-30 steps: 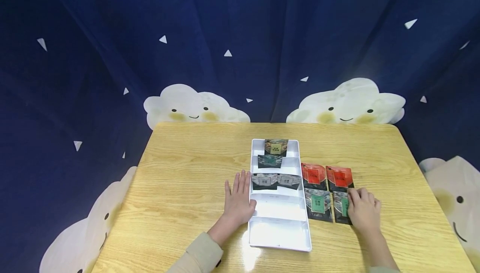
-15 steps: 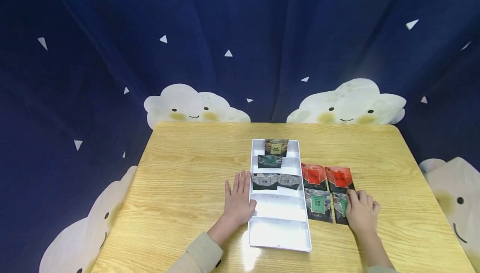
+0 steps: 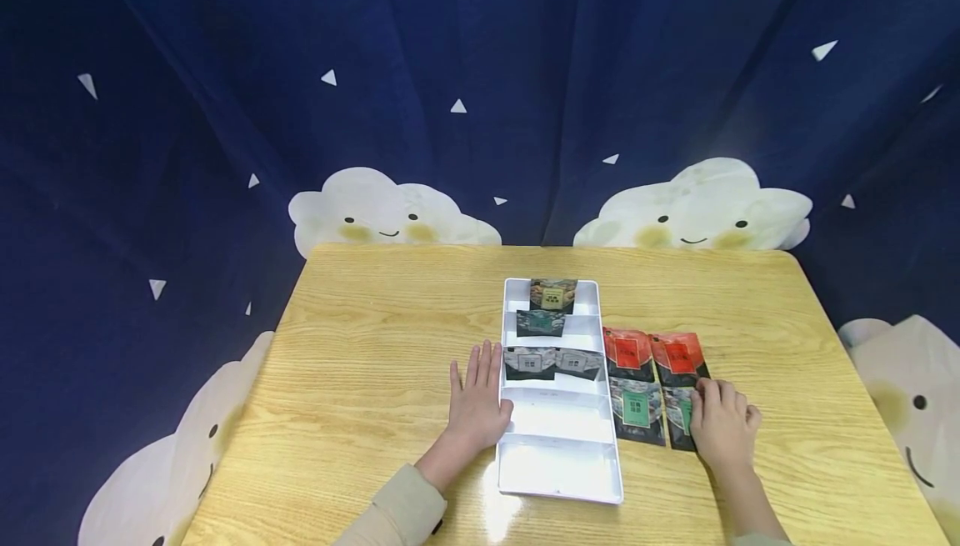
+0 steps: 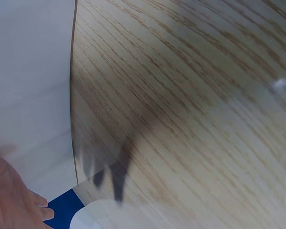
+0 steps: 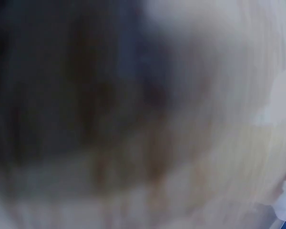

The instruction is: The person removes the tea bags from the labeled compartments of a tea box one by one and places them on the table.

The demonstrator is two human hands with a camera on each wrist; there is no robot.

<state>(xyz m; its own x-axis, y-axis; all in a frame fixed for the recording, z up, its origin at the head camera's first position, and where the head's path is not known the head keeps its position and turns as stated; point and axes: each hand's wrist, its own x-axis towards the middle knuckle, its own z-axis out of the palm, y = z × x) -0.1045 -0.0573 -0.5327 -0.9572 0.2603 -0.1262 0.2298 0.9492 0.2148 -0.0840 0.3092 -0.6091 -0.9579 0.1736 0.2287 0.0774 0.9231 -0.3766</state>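
Observation:
My left hand (image 3: 477,414) lies flat by the left side of a white compartment tray (image 3: 558,467), fingers straight and thumb over the rim. In the left wrist view, part of this hand (image 4: 12,198) shows beside the tray's wall (image 4: 31,95). My right hand (image 3: 726,427) rests with bent fingers over the right edge of a green-labelled packet (image 3: 679,418), partly covering it. Whether it pinches the packet is hidden. Left of that lies another green-labelled packet (image 3: 636,411). Behind them are two red packets, one left (image 3: 628,354) and one right (image 3: 678,358). The right wrist view is blurred.
Inside the tray, a yellow-labelled packet (image 3: 553,296) leans in the far compartment. A dark green packet (image 3: 540,323) follows, then two grey-labelled packets, left (image 3: 529,363) and right (image 3: 577,363). A wooden table (image 3: 375,321) carries everything, with a dark blue curtain (image 3: 480,46) behind.
My right hand has shifted slightly left, covering more of the right green-labelled packet. The right red packet has turned a little. The left hand and tray stay put.

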